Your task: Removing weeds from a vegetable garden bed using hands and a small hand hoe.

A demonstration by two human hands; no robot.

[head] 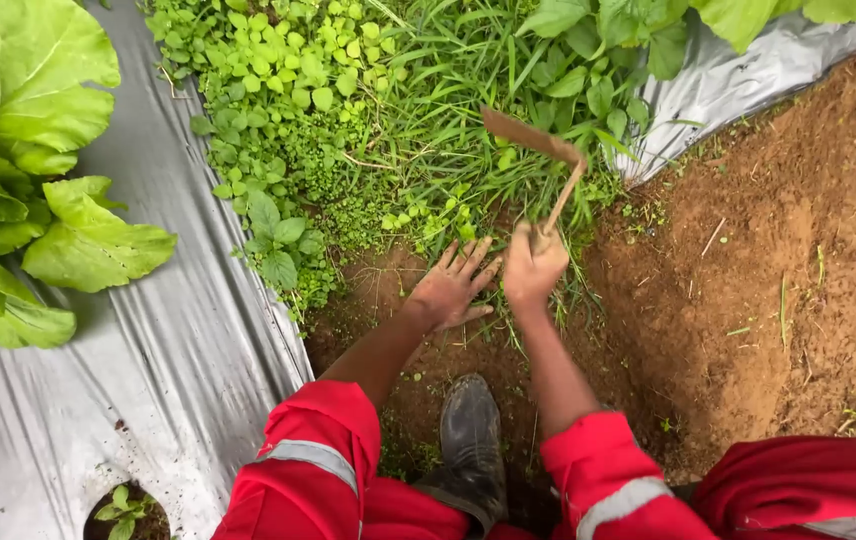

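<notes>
A person in red sleeves with grey reflective bands crouches over bare brown soil between two sheets of grey plastic mulch point(178, 330). The right hand point(533, 268) is closed around the wooden handle of a small hand hoe point(538, 150), its flat rusty blade raised over a patch of grass and weeds point(418, 130). The left hand point(453, 285) lies just beside it, fingers spread apart, palm down on the soil at the weeds' edge. A muddy black boot point(470, 435) stands below. Large leafy greens point(18, 150) grow at left.
</notes>
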